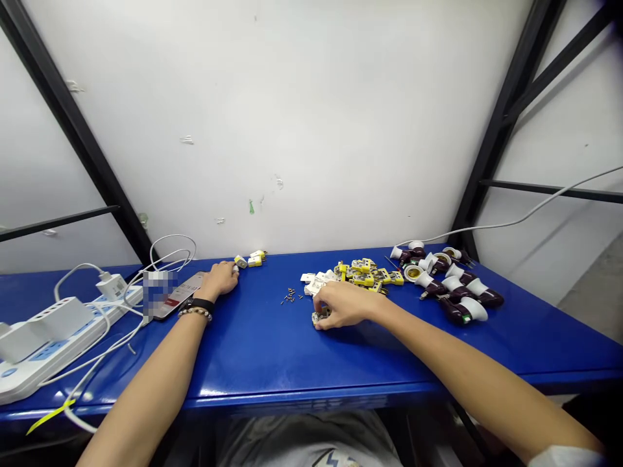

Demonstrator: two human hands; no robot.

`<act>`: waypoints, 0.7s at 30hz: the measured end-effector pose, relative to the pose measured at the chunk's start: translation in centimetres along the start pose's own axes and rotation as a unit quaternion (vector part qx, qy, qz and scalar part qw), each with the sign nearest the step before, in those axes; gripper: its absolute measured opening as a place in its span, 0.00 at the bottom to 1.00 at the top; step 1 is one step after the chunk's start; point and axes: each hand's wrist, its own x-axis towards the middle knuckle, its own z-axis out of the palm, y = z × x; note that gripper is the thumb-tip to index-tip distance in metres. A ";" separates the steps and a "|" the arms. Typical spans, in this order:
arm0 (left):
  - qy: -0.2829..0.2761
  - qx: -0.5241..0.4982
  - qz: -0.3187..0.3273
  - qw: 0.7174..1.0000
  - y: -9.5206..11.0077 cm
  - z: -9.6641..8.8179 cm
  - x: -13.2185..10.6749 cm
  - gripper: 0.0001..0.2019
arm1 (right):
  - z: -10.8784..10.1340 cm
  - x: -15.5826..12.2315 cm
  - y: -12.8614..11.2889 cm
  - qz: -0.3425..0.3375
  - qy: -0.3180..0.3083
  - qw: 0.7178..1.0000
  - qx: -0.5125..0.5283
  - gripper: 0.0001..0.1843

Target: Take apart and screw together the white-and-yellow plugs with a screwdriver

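Working left to right along the blue steel desk [253, 353], we first pass one white power strip [51, 344], with one white charger [111, 286] plugged in and white cables [127, 305] looped beside it. Next comes one phone [178, 295], lying flat, its screen partly blurred out.

Our left grip [221, 280] rests just past the phone, fingers [228, 272] curled loosely toward the desk. A small pale piece [235, 270] sits at the fingertips, but we cannot tell whether it is pinched. Just beyond lie three small yellow-and-white modules [252, 259].

Further right we find a scatter of tiny brass screws [291, 296], roughly fifteen, too small to count exactly. Then comes a heap of yellow and white modules [363, 275], at least a dozen, overlapping. Our right grip [343, 306] is pressed together at the heap's near edge, pinching one small circuit module [320, 316] low over the desk. At the far right lie about ten maroon-and-white lamp holders [467, 306], with a white cable [530, 213] leading away.
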 end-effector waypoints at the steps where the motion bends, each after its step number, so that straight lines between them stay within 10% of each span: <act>1: -0.008 0.001 0.001 1.000 0.0 -0.2 0.1 0.24 | -0.5 -0.1 0.0 0.004 0.002 1.000 -0.003 0.10; 7: -0.049 -0.006 0.007 0.999 1.0 -1.7 -0.4 0.23 | -5.0 -2.0 2.3 0.189 0.124 0.969 -0.104 0.12; 11: -0.070 -0.032 0.032 0.997 2.8 -2.9 -1.6 0.23 | -6.8 -3.3 4.6 0.301 0.085 0.941 -0.130 0.15; 21: -0.183 -0.116 0.145 0.965 5.2 -4.9 -4.0 0.20 | -6.1 -3.0 4.1 0.285 0.076 0.946 -0.132 0.16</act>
